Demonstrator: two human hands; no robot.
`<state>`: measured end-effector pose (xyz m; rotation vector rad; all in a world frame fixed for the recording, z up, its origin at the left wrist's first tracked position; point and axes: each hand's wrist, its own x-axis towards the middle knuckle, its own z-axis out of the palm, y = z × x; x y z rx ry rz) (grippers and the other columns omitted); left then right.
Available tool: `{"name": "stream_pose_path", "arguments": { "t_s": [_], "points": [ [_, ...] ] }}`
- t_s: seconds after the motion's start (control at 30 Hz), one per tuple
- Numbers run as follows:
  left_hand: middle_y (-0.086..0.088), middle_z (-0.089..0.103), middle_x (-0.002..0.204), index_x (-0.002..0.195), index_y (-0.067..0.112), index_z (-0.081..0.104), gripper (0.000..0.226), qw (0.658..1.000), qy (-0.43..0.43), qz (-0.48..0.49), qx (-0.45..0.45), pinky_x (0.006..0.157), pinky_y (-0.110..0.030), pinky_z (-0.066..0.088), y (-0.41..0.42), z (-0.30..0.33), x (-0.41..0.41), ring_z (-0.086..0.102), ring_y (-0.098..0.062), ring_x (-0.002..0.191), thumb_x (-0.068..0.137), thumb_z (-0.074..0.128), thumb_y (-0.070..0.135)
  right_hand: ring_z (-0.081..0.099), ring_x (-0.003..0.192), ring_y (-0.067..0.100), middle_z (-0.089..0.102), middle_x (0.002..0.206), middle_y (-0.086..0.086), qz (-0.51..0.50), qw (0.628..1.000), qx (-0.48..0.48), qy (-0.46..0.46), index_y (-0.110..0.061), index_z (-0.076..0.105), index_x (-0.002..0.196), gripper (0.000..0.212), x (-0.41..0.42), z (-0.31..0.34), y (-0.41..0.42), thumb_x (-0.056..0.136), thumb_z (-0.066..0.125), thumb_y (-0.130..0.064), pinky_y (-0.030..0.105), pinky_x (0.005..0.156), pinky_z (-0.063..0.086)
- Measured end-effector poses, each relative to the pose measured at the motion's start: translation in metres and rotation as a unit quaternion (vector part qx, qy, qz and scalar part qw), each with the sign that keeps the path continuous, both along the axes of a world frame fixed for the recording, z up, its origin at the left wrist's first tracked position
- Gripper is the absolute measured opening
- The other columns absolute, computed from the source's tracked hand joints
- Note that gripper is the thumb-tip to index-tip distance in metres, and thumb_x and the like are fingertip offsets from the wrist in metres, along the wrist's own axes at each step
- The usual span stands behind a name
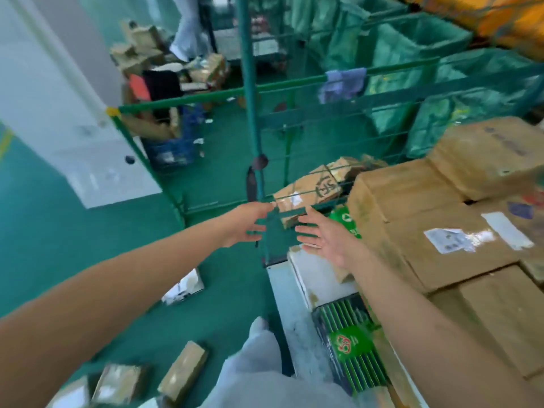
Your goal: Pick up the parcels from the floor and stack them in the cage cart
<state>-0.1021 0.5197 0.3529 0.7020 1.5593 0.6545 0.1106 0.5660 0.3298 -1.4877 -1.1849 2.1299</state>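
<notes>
Both hands reach forward at mid-frame, fingers spread and holding nothing: the left hand [247, 223] touches the green cage rail [323, 205], the right hand [322, 235] hovers just beside it. Beyond the fingertips a small SF box [312, 188] lies inside the cage. Stacked cartons [441, 231] fill the right. Three parcels [182, 369] lie on the green floor [73, 231] at lower left.

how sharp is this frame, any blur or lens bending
Head view: motion blur smears the small parcels on the floor and the box at the right edge; the left hand and right hand are only a little soft; the wide lens bows the cage rail; lighting is even, no harsh glare.
</notes>
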Motion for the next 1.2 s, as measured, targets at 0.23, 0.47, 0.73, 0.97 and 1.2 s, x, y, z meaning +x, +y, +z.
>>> {"name": "stream_pose_path", "arguments": {
  "t_s": [0.23, 0.47, 0.73, 0.97, 1.2],
  "points": [
    [0.005, 0.051, 0.145, 0.138, 0.030, 0.050, 0.045, 0.989, 0.016, 0.148, -0.004, 0.106, -0.042, 0.051, -0.081, -0.006, -0.090, 0.059, -0.022, 0.124, 0.100, 0.058, 0.053, 0.065, 0.117, 0.024, 0.069, 0.126, 0.004, 0.134, 0.991, -0.013, -0.015, -0.019, 0.064, 0.123, 0.045, -0.095, -0.010, -0.026, 0.100, 0.056, -0.057, 0.044, 0.107, 0.051],
    [0.006, 0.054, 0.141, 0.144, 0.025, 0.051, 0.054, 0.962, 0.015, 0.270, -0.035, 0.096, -0.038, 0.057, -0.159, -0.019, -0.178, 0.063, -0.019, 0.117, 0.099, 0.060, 0.053, 0.066, 0.119, 0.026, 0.070, 0.127, 0.005, 0.235, 0.971, -0.028, -0.032, -0.020, 0.066, 0.121, 0.038, -0.202, -0.026, -0.053, 0.100, 0.060, -0.051, 0.040, 0.099, 0.055],
    [0.005, 0.054, 0.142, 0.140, 0.023, 0.052, 0.055, 0.926, -0.019, 0.371, -0.065, 0.093, -0.038, 0.058, -0.207, -0.050, -0.297, 0.063, -0.019, 0.117, 0.096, 0.063, 0.055, 0.065, 0.115, 0.026, 0.070, 0.123, 0.005, 0.306, 0.948, -0.042, -0.072, -0.019, 0.066, 0.117, 0.028, -0.335, -0.044, -0.078, 0.103, 0.059, -0.043, 0.043, 0.105, 0.052],
    [0.003, 0.051, 0.145, 0.147, 0.022, 0.049, 0.055, 0.908, -0.032, 0.407, -0.094, 0.100, -0.041, 0.055, -0.224, -0.077, -0.405, 0.060, -0.018, 0.118, 0.101, 0.059, 0.051, 0.066, 0.118, 0.026, 0.069, 0.127, 0.008, 0.359, 0.925, -0.053, -0.114, -0.018, 0.065, 0.123, 0.030, -0.462, -0.083, -0.079, 0.103, 0.060, -0.040, 0.038, 0.096, 0.055],
    [0.005, 0.055, 0.137, 0.134, 0.027, 0.052, 0.043, 0.889, -0.004, 0.433, -0.150, 0.103, -0.038, 0.054, -0.229, -0.125, -0.496, 0.060, -0.018, 0.119, 0.100, 0.060, 0.051, 0.067, 0.104, 0.023, 0.070, 0.126, 0.009, 0.378, 0.909, -0.078, -0.157, -0.019, 0.066, 0.122, 0.029, -0.549, -0.155, -0.070, 0.101, 0.062, -0.039, 0.038, 0.096, 0.056]
  ]
}}
